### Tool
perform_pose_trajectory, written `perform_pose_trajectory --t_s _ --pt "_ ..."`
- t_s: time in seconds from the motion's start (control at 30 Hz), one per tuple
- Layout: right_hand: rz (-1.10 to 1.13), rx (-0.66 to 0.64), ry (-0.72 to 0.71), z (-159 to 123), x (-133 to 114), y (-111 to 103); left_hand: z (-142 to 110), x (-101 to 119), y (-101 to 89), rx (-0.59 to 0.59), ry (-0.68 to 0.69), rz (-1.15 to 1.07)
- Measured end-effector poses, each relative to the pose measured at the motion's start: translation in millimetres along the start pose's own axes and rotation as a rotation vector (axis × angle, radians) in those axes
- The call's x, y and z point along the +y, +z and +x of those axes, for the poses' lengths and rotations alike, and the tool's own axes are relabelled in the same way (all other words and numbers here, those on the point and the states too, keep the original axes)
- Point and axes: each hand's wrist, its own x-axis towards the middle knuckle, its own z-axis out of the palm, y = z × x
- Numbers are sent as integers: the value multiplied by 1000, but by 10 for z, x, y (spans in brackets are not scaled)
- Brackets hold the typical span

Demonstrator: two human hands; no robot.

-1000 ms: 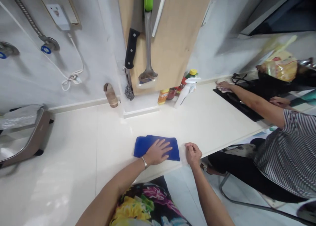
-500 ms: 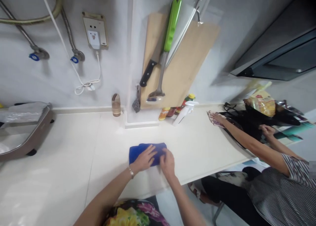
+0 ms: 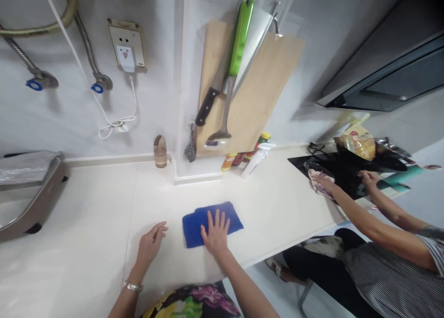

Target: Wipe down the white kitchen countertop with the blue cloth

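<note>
A folded blue cloth [image 3: 192,230] lies flat on the white countertop in front of me. My right hand [image 3: 217,234] rests on it with fingers spread, pressing its palm side down on the fabric. To the left of the cloth, my left hand [image 3: 151,244] is held apart from it, near the counter, its fingers loosely stretched and slightly bent. Nothing is in that hand, and a bracelet circles its wrist.
A co-worker's hand at right holds a patterned cloth [image 3: 319,183] on the black cooktop [image 3: 347,174]. Along the wall stand a spray bottle [image 3: 255,160] and a small brown bottle [image 3: 160,152]. A cutting board [image 3: 267,86], knife and ladle hang above. An appliance [image 3: 38,202] sits left.
My left hand has left the blue cloth and moved left. My right hand has flattened onto the cloth, which lies more spread out. The co-worker's cloth has shifted onto the cooktop.
</note>
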Motion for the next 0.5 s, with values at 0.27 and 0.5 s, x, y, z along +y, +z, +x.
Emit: perform_pose_trajectory --t_s 0.27,0.5 --pt "-50 40 -70 -594 888 4 41 -80 80 31 126 183" --pt "-95 32 -17 -705 1722 -59 78 -150 124 49 144 247"
